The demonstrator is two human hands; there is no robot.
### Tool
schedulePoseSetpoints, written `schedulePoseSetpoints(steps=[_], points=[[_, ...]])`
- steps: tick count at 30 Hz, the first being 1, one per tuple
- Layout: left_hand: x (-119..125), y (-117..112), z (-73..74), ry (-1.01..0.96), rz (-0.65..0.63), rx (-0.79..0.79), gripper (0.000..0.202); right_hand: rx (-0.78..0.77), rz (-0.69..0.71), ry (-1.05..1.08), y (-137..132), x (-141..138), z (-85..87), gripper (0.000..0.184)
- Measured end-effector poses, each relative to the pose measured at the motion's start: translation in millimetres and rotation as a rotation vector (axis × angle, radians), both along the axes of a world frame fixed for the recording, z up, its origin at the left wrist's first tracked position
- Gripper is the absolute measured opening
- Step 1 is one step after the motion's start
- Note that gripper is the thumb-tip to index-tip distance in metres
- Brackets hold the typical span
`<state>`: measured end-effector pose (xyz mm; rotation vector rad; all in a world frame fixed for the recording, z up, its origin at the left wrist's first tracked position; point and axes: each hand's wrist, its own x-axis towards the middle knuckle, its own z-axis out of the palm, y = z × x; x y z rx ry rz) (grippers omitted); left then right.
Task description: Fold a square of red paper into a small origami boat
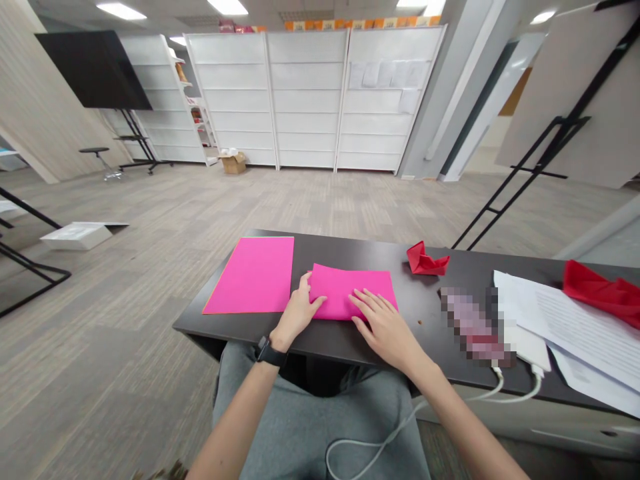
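In front of me on the dark table lies a folded sheet of pink paper [350, 283], its fold along the near edge. My left hand [299, 310] grips the paper's left end, thumb on top and fingers at the edge. Flat on the paper's right half rests my right hand [383, 325], fingers stretched out and holding nothing. To the left, a stack of flat pink paper sheets [253, 277] lies close to my left hand. A folded red paper boat [427, 260] sits beyond my right hand.
A pixelated phone-like item [475, 327] and a white device [527, 347] with white cables [390, 437] lie on the right. Printed sheets [575, 327] and a red folded piece [600, 293] are farther right. The dark table's [230, 325] front edge is near my lap.
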<state>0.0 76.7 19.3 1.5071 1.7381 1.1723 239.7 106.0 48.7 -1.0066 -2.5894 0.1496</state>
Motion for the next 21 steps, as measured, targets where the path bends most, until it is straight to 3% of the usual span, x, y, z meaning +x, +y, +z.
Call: schedulePoseSetpoints(steps=[3,8,10,12,15,21], points=[[3,4,4.9,0.079,-0.020,-0.031,0.067,-0.002,-0.021,-0.049,17,-6,-11.9,0.045],[1,-10,5.5,0.224,-0.086,0.036,0.069,-0.051,0.028,-0.039,31,7,-21.6,0.046],[0,-12,5.9,0.275,-0.107,0.060,0.071,-0.068,0.012,0.070,33,11,-23.7,0.049],[-2,-8,7.1,0.271,-0.136,0.036,0.075,-0.098,-0.126,0.301,39,17,-27.1,0.059],[-10,10,8.4,0.176,-0.140,-0.011,0.078,-0.309,-0.327,0.655,53,28,-32.6,0.075],[-23,45,2.2,-0.120,-0.027,-0.027,0.083,-0.704,-0.177,0.717,65,40,-33.9,0.107]])
